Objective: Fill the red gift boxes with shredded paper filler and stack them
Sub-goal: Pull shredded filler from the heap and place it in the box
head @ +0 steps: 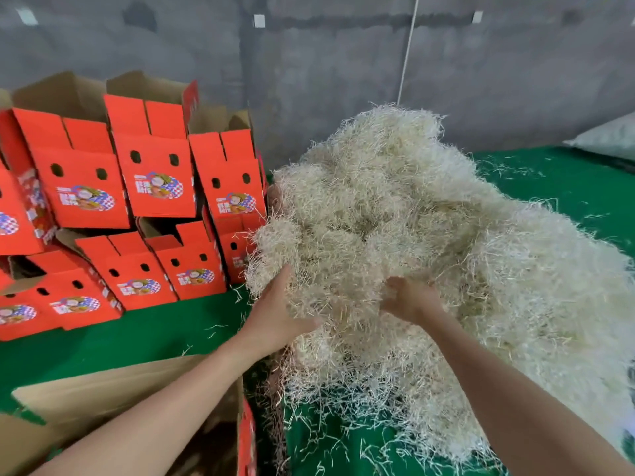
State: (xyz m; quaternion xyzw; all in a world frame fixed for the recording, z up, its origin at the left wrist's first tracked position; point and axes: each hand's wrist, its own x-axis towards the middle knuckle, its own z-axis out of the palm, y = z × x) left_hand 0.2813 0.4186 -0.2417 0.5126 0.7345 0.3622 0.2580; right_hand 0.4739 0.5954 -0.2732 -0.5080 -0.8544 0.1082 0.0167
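Open red gift box (245, 438), brown flaps up, nearest at lower left. Left hand (275, 317) presses flat, fingers straight, against the shredded paper filler (395, 218) heaped on the green desk (137, 338). Right hand (412, 298), palm up, curls round a clump. Stacked red boxes (154, 180) behind at left. Label print too blurred to read.

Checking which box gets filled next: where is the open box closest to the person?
Head view, bottom left: the open box lies on the green surface, just left of the shredded paper pile.
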